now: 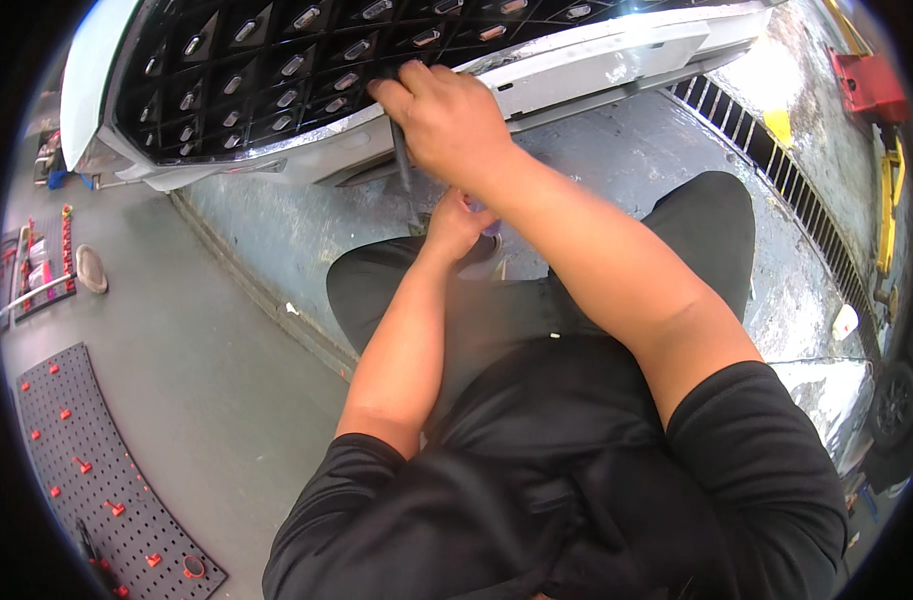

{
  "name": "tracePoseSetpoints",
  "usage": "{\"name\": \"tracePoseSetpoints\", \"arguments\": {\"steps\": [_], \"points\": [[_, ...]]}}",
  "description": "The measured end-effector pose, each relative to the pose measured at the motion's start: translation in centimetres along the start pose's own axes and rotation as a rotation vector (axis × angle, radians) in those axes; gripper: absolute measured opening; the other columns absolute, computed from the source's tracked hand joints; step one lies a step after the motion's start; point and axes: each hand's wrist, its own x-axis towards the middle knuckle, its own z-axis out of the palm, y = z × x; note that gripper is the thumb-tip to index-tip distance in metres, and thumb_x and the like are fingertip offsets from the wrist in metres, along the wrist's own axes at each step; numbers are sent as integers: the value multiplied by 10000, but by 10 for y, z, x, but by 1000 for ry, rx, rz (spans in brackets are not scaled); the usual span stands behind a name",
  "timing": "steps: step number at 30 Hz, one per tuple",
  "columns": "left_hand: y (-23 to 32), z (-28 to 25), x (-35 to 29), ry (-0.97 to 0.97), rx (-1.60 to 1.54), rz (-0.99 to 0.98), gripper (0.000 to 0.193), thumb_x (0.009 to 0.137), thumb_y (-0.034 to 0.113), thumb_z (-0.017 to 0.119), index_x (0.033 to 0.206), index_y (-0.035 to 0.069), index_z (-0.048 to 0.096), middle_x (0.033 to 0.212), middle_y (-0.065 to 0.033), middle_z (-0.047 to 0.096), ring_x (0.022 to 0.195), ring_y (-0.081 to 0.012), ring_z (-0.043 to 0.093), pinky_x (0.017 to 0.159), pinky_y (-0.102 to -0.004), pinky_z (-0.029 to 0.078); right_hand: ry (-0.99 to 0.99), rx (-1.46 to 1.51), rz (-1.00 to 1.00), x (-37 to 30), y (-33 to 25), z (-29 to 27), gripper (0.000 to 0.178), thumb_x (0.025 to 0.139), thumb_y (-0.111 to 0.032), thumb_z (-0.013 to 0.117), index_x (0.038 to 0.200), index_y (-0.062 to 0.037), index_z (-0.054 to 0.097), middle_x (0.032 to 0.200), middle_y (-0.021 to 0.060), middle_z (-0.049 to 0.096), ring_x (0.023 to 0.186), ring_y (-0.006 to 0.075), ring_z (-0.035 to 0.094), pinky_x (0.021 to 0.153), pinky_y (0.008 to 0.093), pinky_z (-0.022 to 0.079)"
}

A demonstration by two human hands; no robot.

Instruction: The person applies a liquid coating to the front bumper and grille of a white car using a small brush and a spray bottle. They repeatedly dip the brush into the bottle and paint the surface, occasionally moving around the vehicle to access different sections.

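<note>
My right hand (444,118) is closed around a thin dark rod-like tool (401,160) and rests against the lower edge of a white car's black grille (266,75). The tool hangs down from the fist in front of the white bumper (596,65). Lower down, my left hand (454,222) is curled with its fingers together near the tool's bottom end, partly behind my right forearm. What the left hand holds is hidden. My black-clad knees and shirt fill the lower middle.
A black pegboard (96,470) with red hooks lies on the grey floor at left. More red tools (46,265) sit further back left. A metal drain grate (776,170) runs along the wet floor at right, beside yellow and red lift parts (871,90).
</note>
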Motion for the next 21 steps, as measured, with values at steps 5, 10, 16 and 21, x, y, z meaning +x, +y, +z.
{"name": "tracePoseSetpoints", "arguments": {"steps": [5, 10, 16, 21], "points": [[10, -1, -3, 28, 11, 2, 531, 827, 194, 867, 1307, 71, 679, 1242, -144, 737, 1150, -284, 690, 1002, -400, 518, -73, -113, -48, 7, 5, 0, 159, 796, -147, 695, 952, -117, 681, 901, 61, 666, 832, 274, 711, 687, 421, 572], [-7, -2, 0, 7, 17, 3, 582, 830, 202, 879, 1343, 51, 650, 1260, -141, 729, 1153, -268, 687, 1009, -385, 519, -56, -84, -70, 14, 6, 3, 202, 762, -125, 720, 955, -95, 673, 903, 83, 665, 845, 291, 713, 703, 438, 582], [-1, 2, 2, 48, 55, -42, 651, 837, 197, 883, 1405, 26, 615, 1269, -143, 721, 1169, -263, 677, 1007, -383, 530, -110, -40, 43, -10, 15, -30, 322, 772, -153, 779, 1080, -118, 692, 948, 90, 658, 872, 324, 708, 718, 449, 575], [1, 2, 0, 69, -15, -50, 682, 809, 220, 902, 1397, 29, 614, 1220, -130, 733, 1124, -229, 691, 989, -375, 540, 21, -85, 68, 3, 19, -21, 258, 870, -89, 771, 1117, -85, 698, 920, 133, 710, 799, 373, 726, 688, 442, 585]]}}
